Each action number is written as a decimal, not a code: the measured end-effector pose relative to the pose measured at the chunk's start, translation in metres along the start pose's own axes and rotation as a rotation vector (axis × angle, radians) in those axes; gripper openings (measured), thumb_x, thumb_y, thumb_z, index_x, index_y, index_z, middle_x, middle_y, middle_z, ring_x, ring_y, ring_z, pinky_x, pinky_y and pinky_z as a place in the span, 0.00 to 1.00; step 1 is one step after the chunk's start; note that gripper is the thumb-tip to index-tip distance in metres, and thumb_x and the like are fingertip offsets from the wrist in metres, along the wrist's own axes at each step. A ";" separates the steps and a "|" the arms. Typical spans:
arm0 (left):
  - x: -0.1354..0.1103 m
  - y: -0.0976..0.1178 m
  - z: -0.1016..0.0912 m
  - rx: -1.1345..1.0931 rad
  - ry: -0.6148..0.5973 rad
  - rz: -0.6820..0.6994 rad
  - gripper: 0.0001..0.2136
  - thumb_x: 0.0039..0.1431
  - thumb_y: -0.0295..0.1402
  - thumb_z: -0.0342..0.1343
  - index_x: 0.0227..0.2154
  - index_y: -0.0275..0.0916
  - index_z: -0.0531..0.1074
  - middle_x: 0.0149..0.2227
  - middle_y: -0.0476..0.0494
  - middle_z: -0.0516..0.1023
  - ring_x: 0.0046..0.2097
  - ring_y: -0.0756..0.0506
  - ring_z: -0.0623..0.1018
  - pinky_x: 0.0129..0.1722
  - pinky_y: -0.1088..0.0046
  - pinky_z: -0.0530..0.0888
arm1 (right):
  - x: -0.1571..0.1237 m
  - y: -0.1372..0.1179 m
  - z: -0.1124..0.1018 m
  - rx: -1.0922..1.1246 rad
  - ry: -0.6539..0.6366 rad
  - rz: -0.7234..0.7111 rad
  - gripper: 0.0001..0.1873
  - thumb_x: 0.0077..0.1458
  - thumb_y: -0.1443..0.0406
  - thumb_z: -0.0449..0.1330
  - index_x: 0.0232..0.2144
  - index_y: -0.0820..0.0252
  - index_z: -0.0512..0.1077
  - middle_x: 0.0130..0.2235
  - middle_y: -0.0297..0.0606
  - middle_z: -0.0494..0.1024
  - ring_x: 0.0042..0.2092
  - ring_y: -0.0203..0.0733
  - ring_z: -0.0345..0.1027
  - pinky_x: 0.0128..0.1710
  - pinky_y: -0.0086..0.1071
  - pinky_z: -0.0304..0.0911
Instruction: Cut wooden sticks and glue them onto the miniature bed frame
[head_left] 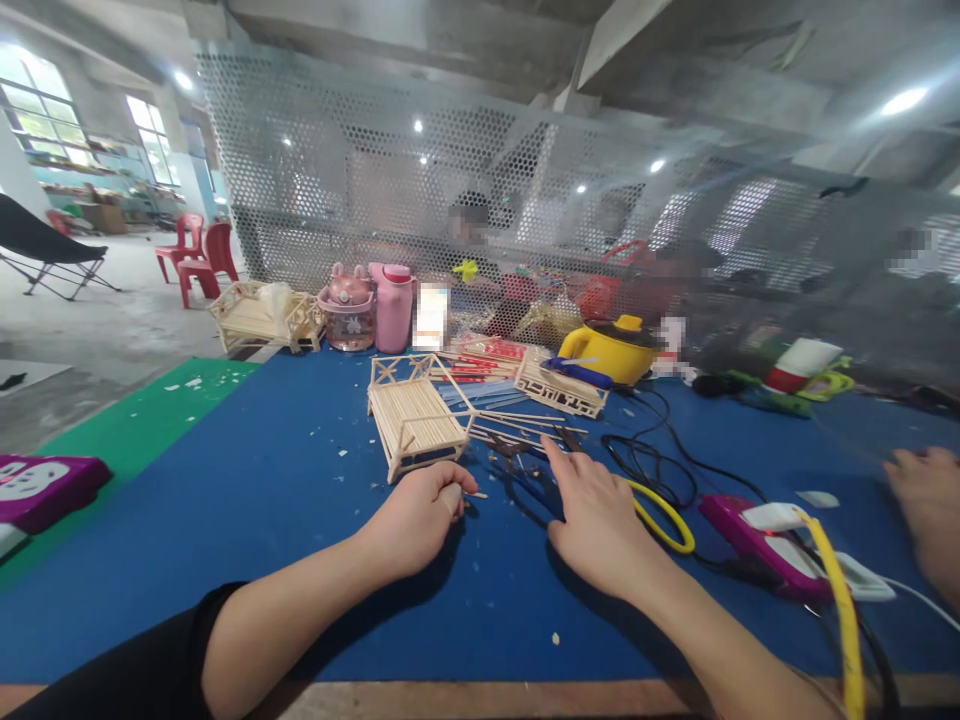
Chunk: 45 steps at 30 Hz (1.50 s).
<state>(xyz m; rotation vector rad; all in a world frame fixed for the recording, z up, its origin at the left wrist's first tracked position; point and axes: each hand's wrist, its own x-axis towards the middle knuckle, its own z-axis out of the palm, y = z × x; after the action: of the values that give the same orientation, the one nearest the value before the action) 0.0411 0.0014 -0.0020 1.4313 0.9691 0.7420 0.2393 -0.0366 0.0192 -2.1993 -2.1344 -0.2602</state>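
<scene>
In the head view, we look down at a blue bench (315, 600), and our two hands are over its near part. Our left hand (421, 514) is closed, and it pinches a small pale stick (480, 494) that pokes out to the right. Just past that hand, a little wooden bed frame (416, 425) stands on the bench, made of many thin sticks. We can't tell if our knuckles touch its near edge. Our right hand (600, 515) looks loose, with its pointing finger stretched out and nothing in it that we can see. That finger is by some dark pliers (508, 449) and a bunch of loose sticks (510, 418), but we can't tell if it touches them. If our left hand bumps forward, we think the frame could slide or a thin joint could snap. The small stick could slip away, because so little of it shows past our fingers. The pliers could poke a fingertip if we grab without looking. To the right, a yellow loop (667, 520) and black cords (637, 455) lie close to our right hand, so a sleeve or wrist could catch one and pull the purple power strip (765, 545).
</scene>
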 end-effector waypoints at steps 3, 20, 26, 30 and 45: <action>0.001 -0.003 -0.003 0.085 0.043 0.057 0.08 0.55 0.31 0.47 0.32 0.37 0.70 0.21 0.52 0.66 0.22 0.52 0.64 0.22 0.77 0.59 | 0.000 0.007 -0.007 -0.051 -0.055 -0.039 0.42 0.41 0.73 0.52 0.62 0.65 0.50 0.47 0.52 0.67 0.49 0.55 0.60 0.47 0.45 0.53; -0.014 0.009 -0.002 0.358 0.029 0.275 0.07 0.52 0.35 0.57 0.24 0.37 0.72 0.21 0.51 0.74 0.24 0.52 0.71 0.25 0.78 0.66 | 0.014 -0.007 0.002 0.092 0.050 -0.013 0.36 0.50 0.48 0.54 0.56 0.64 0.61 0.55 0.55 0.65 0.56 0.62 0.56 0.52 0.57 0.49; -0.018 0.010 -0.022 0.825 0.203 0.848 0.10 0.58 0.36 0.53 0.26 0.37 0.71 0.21 0.50 0.76 0.22 0.53 0.73 0.22 0.79 0.65 | 0.017 -0.032 -0.045 0.674 -0.038 -0.469 0.13 0.59 0.59 0.51 0.35 0.55 0.75 0.35 0.34 0.79 0.38 0.37 0.70 0.39 0.29 0.63; -0.012 0.018 -0.039 1.009 0.326 1.032 0.10 0.60 0.35 0.50 0.26 0.37 0.70 0.19 0.52 0.74 0.20 0.53 0.72 0.21 0.79 0.64 | 0.036 -0.048 -0.058 0.769 -0.084 -0.547 0.09 0.55 0.63 0.57 0.27 0.58 0.76 0.27 0.30 0.77 0.30 0.33 0.68 0.31 0.25 0.60; 0.001 0.020 -0.078 0.091 0.716 0.502 0.14 0.60 0.40 0.46 0.46 0.41 0.62 0.29 0.51 0.70 0.27 0.52 0.70 0.25 0.77 0.69 | 0.076 -0.066 -0.019 0.706 0.259 -0.672 0.08 0.54 0.64 0.59 0.34 0.56 0.78 0.33 0.32 0.81 0.35 0.36 0.75 0.34 0.27 0.65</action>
<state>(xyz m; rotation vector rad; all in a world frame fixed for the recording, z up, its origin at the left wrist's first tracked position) -0.0248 0.0390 0.0255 1.5326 1.1923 1.6749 0.1738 0.0374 0.0456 -0.9962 -2.2545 0.1606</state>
